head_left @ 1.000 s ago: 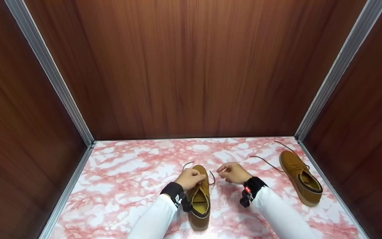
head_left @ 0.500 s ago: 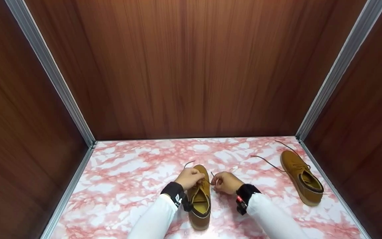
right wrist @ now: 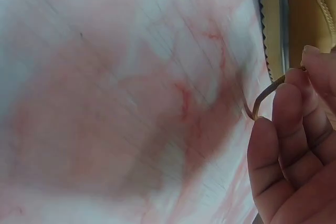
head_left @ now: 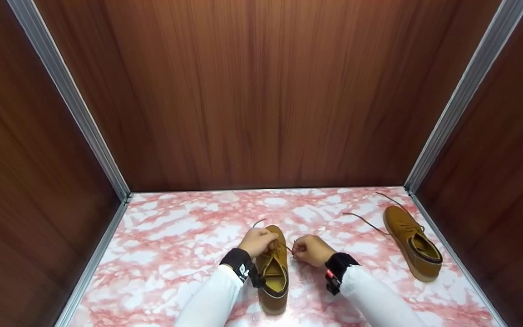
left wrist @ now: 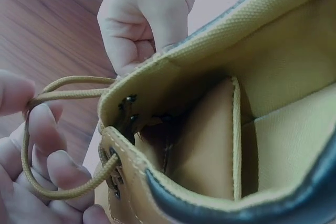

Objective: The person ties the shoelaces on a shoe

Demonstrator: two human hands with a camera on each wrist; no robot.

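A tan lace-up shoe (head_left: 273, 268) stands on the table, toe pointing away, with its yellowish lining showing. My left hand (head_left: 255, 241) is over the front of it. In the left wrist view that hand (left wrist: 37, 156) pinches a loop of brown shoelace (left wrist: 68, 192) between thumb and index finger, at the eyelets. Just right of the shoe, my right hand (head_left: 312, 250) pinches the other lace (head_left: 289, 249). Seen from the right wrist, this lace (right wrist: 269, 93) runs over the fingertips of my right hand (right wrist: 294, 156), a short bent length sticking out.
A matching shoe (head_left: 413, 243) stands at the right, its loose lace (head_left: 366, 222) trailing left on the pink-and-white marbled table (head_left: 175, 254). Dark wood-grain panels (head_left: 261, 100) with metal corner rails (head_left: 463, 86) enclose the table at the back and both sides.
My right hand has moved left to the shoe and taken hold of the lace there. My left hand has shifted only slightly; both shoes stay where they were.
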